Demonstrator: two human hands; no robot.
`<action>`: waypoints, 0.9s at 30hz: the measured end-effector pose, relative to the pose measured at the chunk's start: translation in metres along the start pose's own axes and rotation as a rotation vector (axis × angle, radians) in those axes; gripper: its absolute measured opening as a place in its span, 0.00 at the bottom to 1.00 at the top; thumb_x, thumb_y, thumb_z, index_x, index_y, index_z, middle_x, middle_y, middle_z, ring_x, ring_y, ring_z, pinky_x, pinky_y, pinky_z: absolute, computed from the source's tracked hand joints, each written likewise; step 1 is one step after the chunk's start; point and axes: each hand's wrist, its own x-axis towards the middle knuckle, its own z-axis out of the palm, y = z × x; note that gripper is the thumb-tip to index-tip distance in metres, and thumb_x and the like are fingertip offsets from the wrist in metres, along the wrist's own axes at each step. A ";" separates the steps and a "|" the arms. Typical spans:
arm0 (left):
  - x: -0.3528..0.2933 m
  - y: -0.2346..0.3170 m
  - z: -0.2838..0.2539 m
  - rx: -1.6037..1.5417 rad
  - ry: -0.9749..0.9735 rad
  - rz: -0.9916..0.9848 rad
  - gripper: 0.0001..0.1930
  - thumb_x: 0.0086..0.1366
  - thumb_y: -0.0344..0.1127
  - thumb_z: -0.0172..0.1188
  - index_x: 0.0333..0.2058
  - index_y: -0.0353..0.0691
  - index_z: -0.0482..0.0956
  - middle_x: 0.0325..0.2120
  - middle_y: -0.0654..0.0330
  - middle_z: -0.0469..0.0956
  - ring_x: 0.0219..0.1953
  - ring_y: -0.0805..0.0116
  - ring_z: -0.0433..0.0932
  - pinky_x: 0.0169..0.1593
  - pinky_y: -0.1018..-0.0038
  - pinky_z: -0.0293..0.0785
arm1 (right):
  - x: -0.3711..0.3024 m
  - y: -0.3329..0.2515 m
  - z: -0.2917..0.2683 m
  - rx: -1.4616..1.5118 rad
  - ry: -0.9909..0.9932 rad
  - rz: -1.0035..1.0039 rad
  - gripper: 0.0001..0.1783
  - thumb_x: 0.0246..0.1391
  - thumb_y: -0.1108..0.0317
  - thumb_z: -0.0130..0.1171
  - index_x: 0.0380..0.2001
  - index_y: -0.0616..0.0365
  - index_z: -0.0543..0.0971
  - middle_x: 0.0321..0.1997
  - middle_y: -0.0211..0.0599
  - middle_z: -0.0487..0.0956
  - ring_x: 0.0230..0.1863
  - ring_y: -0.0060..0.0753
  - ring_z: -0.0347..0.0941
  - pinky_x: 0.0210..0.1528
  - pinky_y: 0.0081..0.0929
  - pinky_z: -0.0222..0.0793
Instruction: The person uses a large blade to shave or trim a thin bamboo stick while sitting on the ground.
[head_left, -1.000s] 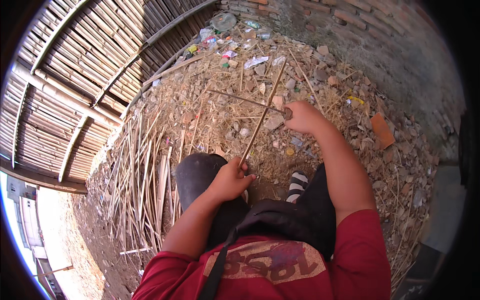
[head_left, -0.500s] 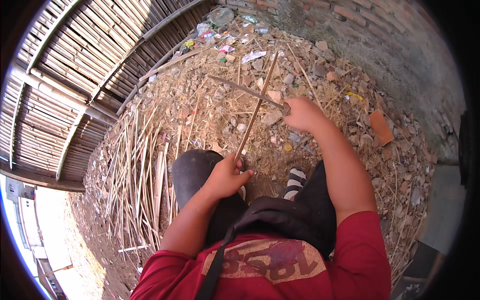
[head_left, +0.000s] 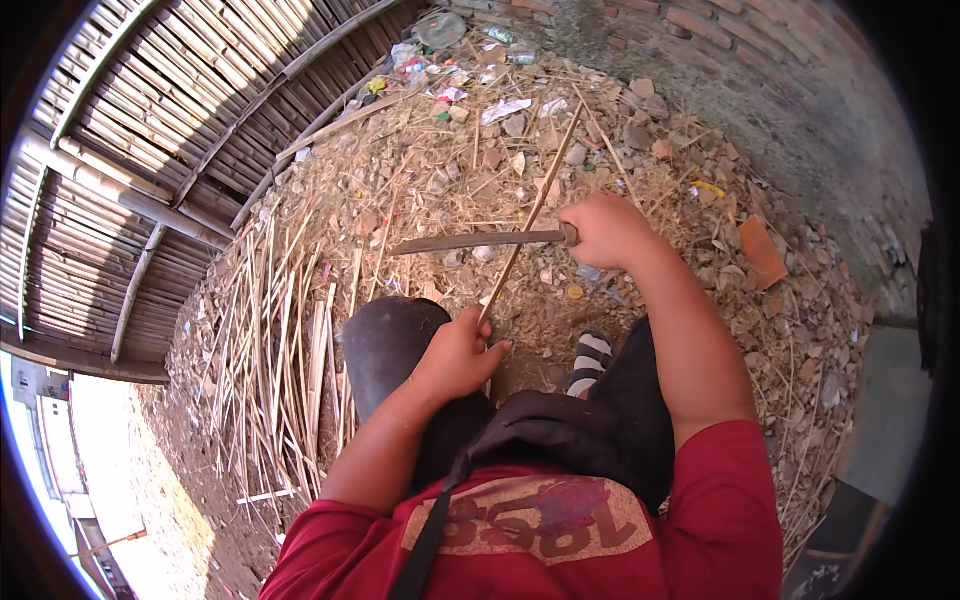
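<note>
My left hand is closed round the near end of a long, thin bamboo strip, which slants up and away to the right over the ground. In my right hand is the handle of a machete with a long, dark, worn blade. The blade points left, almost level across the picture, and crosses the strip about midway along it. Whether the edge touches the strip I cannot tell. Both hands are in front of my knees.
A pile of split bamboo strips lies on the ground at left. Rubble and dry shavings cover the ground, with an orange tile piece at right. A bamboo-slat wall rises at left, a brick wall at right.
The machete has come down the strip toward me, its blade swinging from slanted to nearly level. The strip's far end has shifted right. My left hand has barely moved.
</note>
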 end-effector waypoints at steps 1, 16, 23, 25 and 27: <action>0.001 -0.002 0.000 0.011 0.011 0.012 0.20 0.60 0.43 0.71 0.36 0.35 0.71 0.19 0.55 0.75 0.24 0.54 0.79 0.32 0.61 0.74 | 0.001 -0.002 0.000 -0.024 -0.025 -0.015 0.12 0.44 0.66 0.63 0.35 0.54 0.83 0.34 0.47 0.82 0.40 0.54 0.80 0.42 0.47 0.76; -0.003 0.005 0.008 0.182 0.087 0.039 0.23 0.60 0.47 0.70 0.39 0.33 0.72 0.25 0.44 0.80 0.32 0.42 0.83 0.38 0.54 0.77 | -0.002 0.003 0.005 0.068 -0.025 0.002 0.13 0.42 0.67 0.62 0.36 0.51 0.84 0.36 0.46 0.83 0.43 0.54 0.81 0.44 0.51 0.76; -0.005 0.008 0.010 0.209 0.122 0.035 0.23 0.61 0.47 0.69 0.40 0.33 0.72 0.30 0.39 0.82 0.36 0.37 0.83 0.41 0.50 0.77 | -0.008 0.000 0.003 0.055 -0.027 -0.038 0.15 0.40 0.66 0.65 0.35 0.58 0.83 0.33 0.49 0.83 0.38 0.55 0.81 0.43 0.47 0.75; -0.006 0.007 0.010 0.206 0.134 0.039 0.23 0.61 0.47 0.69 0.40 0.33 0.72 0.30 0.39 0.82 0.36 0.37 0.83 0.41 0.50 0.77 | -0.013 -0.014 -0.004 0.033 -0.129 -0.036 0.17 0.40 0.66 0.65 0.37 0.59 0.83 0.34 0.51 0.83 0.39 0.55 0.81 0.44 0.47 0.76; -0.006 0.008 0.011 0.204 0.134 0.046 0.23 0.61 0.47 0.69 0.40 0.33 0.72 0.31 0.39 0.82 0.37 0.37 0.83 0.42 0.50 0.77 | 0.001 0.010 0.006 0.151 -0.125 0.063 0.13 0.41 0.66 0.64 0.34 0.57 0.83 0.34 0.49 0.83 0.40 0.54 0.81 0.44 0.47 0.75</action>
